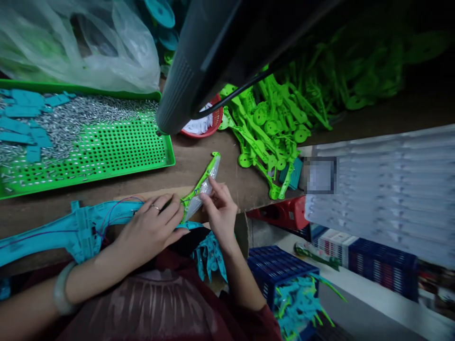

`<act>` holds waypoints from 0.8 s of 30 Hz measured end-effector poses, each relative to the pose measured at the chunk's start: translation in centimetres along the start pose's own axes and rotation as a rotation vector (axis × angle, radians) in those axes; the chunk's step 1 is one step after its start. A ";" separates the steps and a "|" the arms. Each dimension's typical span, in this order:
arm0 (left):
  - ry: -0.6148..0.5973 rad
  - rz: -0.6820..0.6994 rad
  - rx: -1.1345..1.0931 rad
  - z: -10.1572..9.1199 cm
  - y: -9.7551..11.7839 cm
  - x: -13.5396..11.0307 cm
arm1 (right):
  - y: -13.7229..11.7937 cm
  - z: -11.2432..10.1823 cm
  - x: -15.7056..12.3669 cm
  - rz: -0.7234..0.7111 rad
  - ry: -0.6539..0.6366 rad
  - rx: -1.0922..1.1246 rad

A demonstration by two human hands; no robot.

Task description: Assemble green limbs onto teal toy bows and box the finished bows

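Observation:
My right hand (221,208) pinches a clear plastic piece (198,202) between thumb and index finger. This piece lies along a slim, curved bright-green plastic part (203,179) that stands out at an angle from the work. My left hand (156,221), with a ring and a bangle, is closed over the end of a long blue plastic part (76,227) and reaches the lower end of the green part. Its fingertips are partly hidden, as is the join between blue and green. Thin red and purple wires (108,214) run along the blue part.
A green perforated tray (124,147) holds many small metal screws and blue pieces. Behind it stands a red basket (213,124) of white pieces, beside a grey tool-like cylinder (183,71) overhead. Green parts (265,128) are heaped rightward; a dark-blue crate (261,270) stands below.

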State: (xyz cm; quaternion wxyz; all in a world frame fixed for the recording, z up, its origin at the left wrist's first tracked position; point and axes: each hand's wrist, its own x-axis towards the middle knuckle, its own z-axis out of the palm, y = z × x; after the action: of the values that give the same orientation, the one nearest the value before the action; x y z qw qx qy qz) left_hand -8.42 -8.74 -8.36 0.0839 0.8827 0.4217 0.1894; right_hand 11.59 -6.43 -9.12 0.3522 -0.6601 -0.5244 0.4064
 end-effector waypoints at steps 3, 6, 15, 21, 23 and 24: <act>-0.005 0.005 0.018 0.0 0.0 0.0 | -0.1 -0.1 0.0 -0.066 -0.012 -0.096; -0.001 0.004 0.021 0.0 0.1 0.0 | -0.4 -0.4 0.3 -0.194 0.013 -0.300; 0.032 0.003 -0.017 0.3 0.0 -0.2 | 0.1 -2.4 4.3 -0.618 -0.094 -0.725; -0.007 -0.012 -0.010 0.2 0.1 -0.1 | -0.7 -2.1 0.9 -0.831 -0.271 -0.663; -0.034 -0.020 -0.013 0.1 0.2 -0.1 | -1.1 -1.3 -0.6 -0.822 -0.309 -0.672; -0.043 -0.021 -0.012 0.1 0.1 -0.1 | -1.4 -1.0 -1.1 -0.796 -0.318 -0.698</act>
State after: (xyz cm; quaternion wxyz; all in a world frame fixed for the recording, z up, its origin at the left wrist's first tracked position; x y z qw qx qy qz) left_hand -8.33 -8.92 -8.45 0.1004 0.8816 0.4279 0.1721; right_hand 11.76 -7.26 -7.27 0.1554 -0.4189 -0.8838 0.1388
